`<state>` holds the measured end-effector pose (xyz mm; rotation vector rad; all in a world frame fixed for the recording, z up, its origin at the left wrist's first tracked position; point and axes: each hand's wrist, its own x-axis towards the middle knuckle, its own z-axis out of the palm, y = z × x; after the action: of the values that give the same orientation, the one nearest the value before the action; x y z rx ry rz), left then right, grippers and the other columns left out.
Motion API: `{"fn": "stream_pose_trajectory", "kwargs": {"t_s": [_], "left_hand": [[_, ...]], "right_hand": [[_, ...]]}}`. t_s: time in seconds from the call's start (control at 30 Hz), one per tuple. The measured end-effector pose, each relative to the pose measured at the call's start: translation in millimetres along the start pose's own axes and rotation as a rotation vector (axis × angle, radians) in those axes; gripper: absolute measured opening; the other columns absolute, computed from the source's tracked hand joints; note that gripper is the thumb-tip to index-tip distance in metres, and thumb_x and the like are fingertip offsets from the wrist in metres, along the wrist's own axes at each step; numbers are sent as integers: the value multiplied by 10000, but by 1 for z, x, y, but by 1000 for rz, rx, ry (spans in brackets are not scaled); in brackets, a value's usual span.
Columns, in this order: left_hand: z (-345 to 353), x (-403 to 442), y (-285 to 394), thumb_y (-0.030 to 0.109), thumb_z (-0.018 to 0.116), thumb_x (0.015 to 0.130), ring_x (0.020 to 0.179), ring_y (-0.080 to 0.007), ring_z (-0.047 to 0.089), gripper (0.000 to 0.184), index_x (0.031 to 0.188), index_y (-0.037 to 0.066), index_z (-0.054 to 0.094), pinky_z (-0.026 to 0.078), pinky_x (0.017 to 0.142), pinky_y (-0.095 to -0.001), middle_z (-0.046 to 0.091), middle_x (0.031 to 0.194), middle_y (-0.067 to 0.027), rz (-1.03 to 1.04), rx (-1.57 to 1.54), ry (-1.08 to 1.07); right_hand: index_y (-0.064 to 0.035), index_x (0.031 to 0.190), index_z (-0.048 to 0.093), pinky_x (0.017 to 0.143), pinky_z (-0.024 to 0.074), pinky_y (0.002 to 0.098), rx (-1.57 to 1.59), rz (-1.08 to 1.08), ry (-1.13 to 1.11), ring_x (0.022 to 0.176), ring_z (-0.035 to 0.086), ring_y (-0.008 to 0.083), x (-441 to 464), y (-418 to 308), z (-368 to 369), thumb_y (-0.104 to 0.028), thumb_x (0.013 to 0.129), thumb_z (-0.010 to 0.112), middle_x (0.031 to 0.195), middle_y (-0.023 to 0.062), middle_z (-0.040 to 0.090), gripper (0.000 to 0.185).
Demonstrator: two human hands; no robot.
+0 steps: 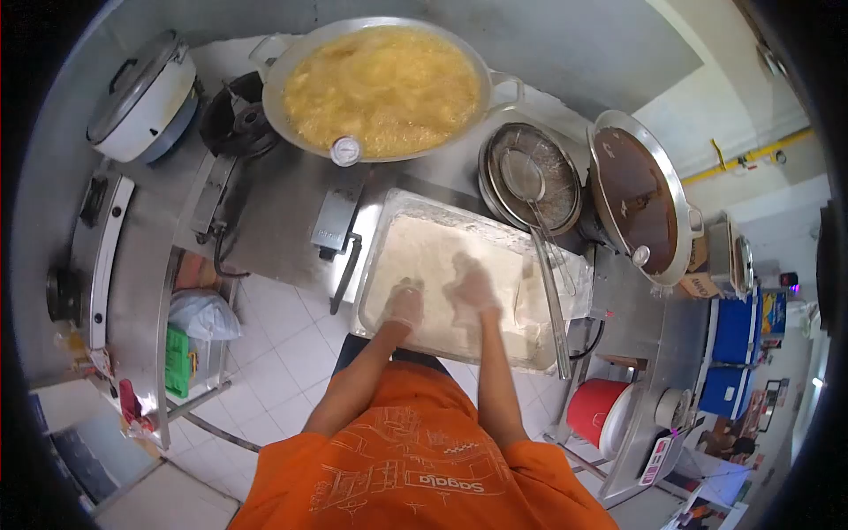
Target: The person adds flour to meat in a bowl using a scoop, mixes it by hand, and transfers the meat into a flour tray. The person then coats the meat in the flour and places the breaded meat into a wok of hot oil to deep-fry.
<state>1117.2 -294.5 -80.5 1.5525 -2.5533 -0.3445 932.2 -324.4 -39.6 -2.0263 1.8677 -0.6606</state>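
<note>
A large metal tray (pixel 381 231) of pale flour (pixel 424 243) lies in front of me. Both hands wear clear thin gloves and are down in the flour. My left hand (pixel 404 302) is near the tray's front left, its fingers curled and dusted over; what they close on, if anything, is hidden. My right hand (pixel 473 287) is nearer the tray's middle and blurred by motion, so its fingers do not show clearly. Against the tray's right side rests the long handle of a metal strainer (pixel 549 300).
Behind the tray stands a wide pan (pixel 274 97) of bubbling yellow oil with a dial thermometer (pixel 345 151). Right of it are round mesh sieves (pixel 556 168) and a pan of dark brown liquid (pixel 649 208). A lidded white pot (pixel 146 102) sits far left; a red cooler (pixel 594 411) is below right.
</note>
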Motion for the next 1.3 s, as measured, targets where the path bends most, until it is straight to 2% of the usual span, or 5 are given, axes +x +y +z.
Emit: {"fn": "stream_pose_trajectory", "kwargs": {"t_s": [0.37,0.57,1.03,1.13,1.3], "left_hand": [[-46,31,-17,230,736,713,894,-395,656,323,918,-18,710,512,835,-431,679,918,-253,-328,-582,-22],[-49,22,-29,219,712,717,867,-409,658,308,923,-11,708,521,787,-442,681,898,-250,-345,-602,41],[-77,13,-10,318,736,738,686,-351,659,295,842,43,715,511,629,-427,673,763,-213,-443,-492,23],[-75,15,-16,239,743,740,656,-293,665,214,822,44,710,505,599,-394,688,752,-177,-377,-536,183],[-107,18,-8,128,712,746,707,-182,665,196,903,11,701,520,652,-333,716,800,-108,-488,-792,159]], "right_hand": [[-86,983,711,863,497,413,-165,28,99,985,634,329,-30,68,31,-280,758,696,1044,174,681,298],[-48,941,662,853,492,469,-51,187,-409,966,623,344,13,15,5,-218,777,622,1019,207,652,239],[-1,878,705,766,519,458,-14,-287,218,832,647,380,-12,-17,43,-164,796,542,852,245,666,245],[-10,1032,676,754,530,430,-134,7,-306,846,654,366,6,-23,40,-183,794,579,980,248,663,310],[11,1213,535,759,572,406,1023,309,-329,834,663,316,-2,16,-24,-156,864,624,1092,174,625,397]]}}
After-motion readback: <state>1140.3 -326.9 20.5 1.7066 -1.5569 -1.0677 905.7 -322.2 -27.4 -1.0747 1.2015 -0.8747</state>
